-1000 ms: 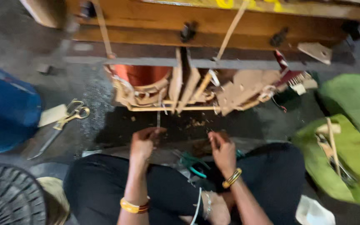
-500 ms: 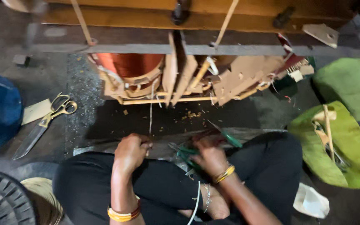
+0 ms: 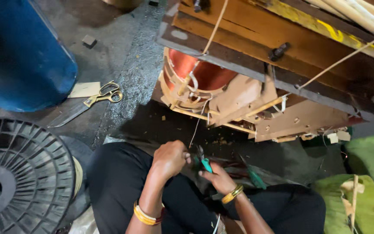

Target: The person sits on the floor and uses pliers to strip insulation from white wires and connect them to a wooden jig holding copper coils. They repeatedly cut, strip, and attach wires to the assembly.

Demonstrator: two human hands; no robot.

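Observation:
My left hand [image 3: 169,159] is closed, pinching the lower end of a thin pale wire [image 3: 194,130] that runs up to the copper coil [image 3: 202,71] of a winding with brown card insulation [image 3: 256,104]. My right hand [image 3: 216,177] grips green-handled pliers [image 3: 204,162] right beside the left hand's fingertips. A second green-handled tool [image 3: 254,177] lies just right of the hands. Both wrists wear yellow bangles. My legs in black trousers are folded below.
Large brass-handled scissors [image 3: 87,104] lie on the gritty floor at left, beside a blue drum [image 3: 18,56]. A black plastic spool [image 3: 20,173] sits at lower left. A wooden beam frame [image 3: 282,39] spans the top. Green cloth [image 3: 369,182] lies at right.
The camera has swung and tilted, so the winding now sits upper right. My hands have come closer together, the right one bringing the pliers up to the wire end held by the left.

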